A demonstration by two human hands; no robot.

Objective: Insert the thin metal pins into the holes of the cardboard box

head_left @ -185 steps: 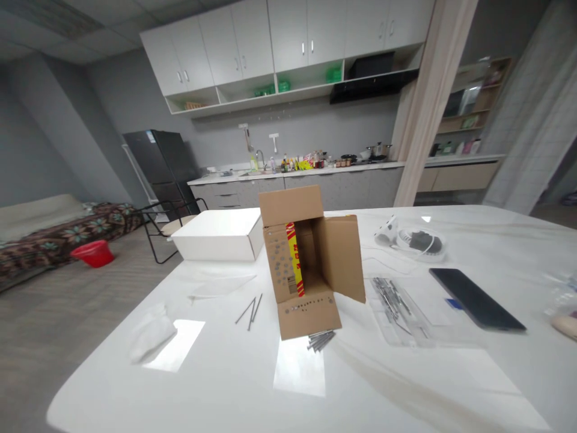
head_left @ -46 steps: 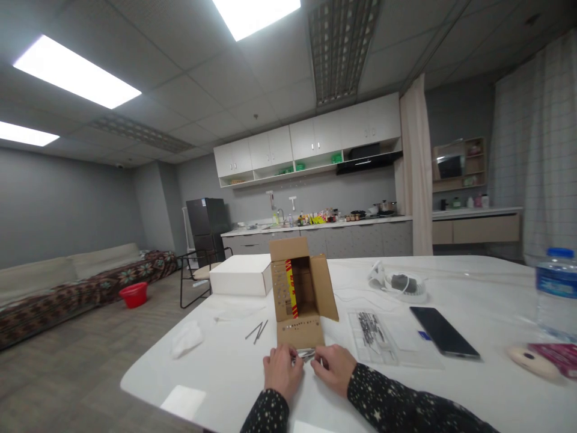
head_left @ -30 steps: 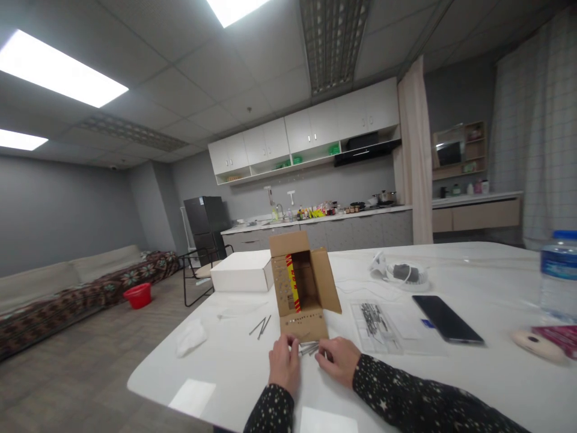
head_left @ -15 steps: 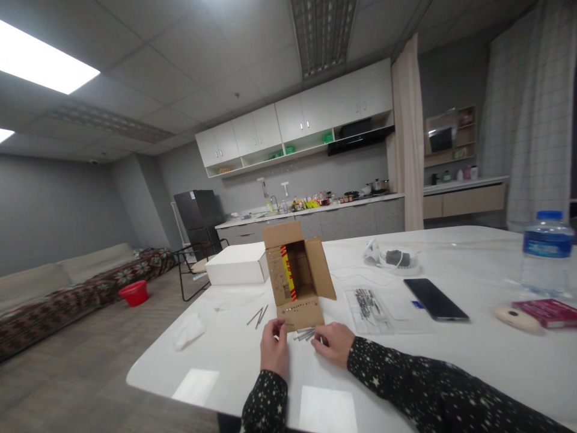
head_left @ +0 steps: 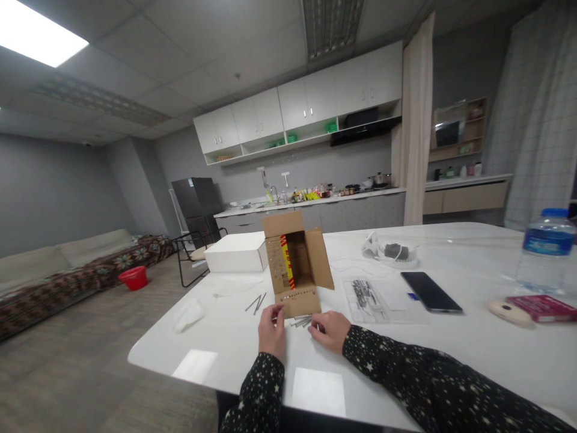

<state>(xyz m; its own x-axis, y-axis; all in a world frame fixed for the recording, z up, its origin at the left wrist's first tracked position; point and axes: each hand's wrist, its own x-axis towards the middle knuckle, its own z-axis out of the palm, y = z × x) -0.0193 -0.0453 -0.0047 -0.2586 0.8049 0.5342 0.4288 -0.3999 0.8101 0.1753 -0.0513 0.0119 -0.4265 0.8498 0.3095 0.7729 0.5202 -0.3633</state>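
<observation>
An open cardboard box [head_left: 273,267] stands on the white table, its front flap folded down towards me. My left hand [head_left: 271,332] is closed, fingertips together at the flap's left corner; whatever they hold is too small to make out. A small pile of long metal nails [head_left: 301,321] lies just in front of the flap, between my hands. My right hand [head_left: 332,331] has its fingers curled at the right end of this pile, and its grip is partly hidden. Several more nails [head_left: 256,303] lie on the table to the left of the box.
Right of the box lies a clear plastic case [head_left: 363,299] with small metal pieces, then a phone [head_left: 430,292], a dark red box [head_left: 543,308] and a water bottle [head_left: 546,252]. A white box [head_left: 237,254] stands behind left; a crumpled tissue [head_left: 188,314] lies near the left edge.
The view has shifted slightly, so the table things sit a little higher in the picture. Both hands stay by the flap and the nail pile, with hardly any movement against the box.
</observation>
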